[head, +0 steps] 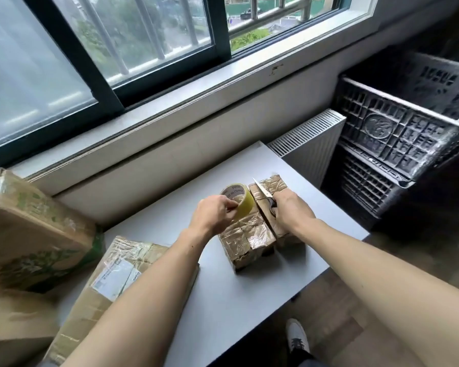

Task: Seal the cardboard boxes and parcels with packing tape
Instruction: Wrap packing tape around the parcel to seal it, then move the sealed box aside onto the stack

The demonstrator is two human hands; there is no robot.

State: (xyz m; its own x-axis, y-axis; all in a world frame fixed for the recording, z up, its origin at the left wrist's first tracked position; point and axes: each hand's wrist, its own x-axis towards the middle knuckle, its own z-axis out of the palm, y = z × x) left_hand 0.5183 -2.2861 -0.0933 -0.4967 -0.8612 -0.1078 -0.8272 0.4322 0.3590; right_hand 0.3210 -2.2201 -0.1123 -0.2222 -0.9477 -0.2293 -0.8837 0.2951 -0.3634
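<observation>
Two small parcels sit side by side, touching, in the middle of the grey counter (249,300). Both are already wrapped in wrinkled clear tape. The tape roll (245,205) stands on edge on top of the left parcel (245,239), at its far end. The left hand (215,211) grips it, thumb and fingers pinching at the rim, probably to steady the roll or find the loose end; the view is too soft to show any free strip.

The right hand (289,210) presses down on the right parcel (273,185), which keeps it from sliding. Its fingers are curled around the dark handle of a cutting tool (261,190). This looks like closed scissors but could be a knife. The bright tip points up and away from both hands, held ready for a cut rather than cutting.

Two larger cardboard boxes wait at the counter's left end, a flat labelled box (112,282) and a green-printed box (29,234). They are well apart from the parcels and likely next in line. A radiator (310,144) and stacked black crates (398,128) stand to the right.
</observation>
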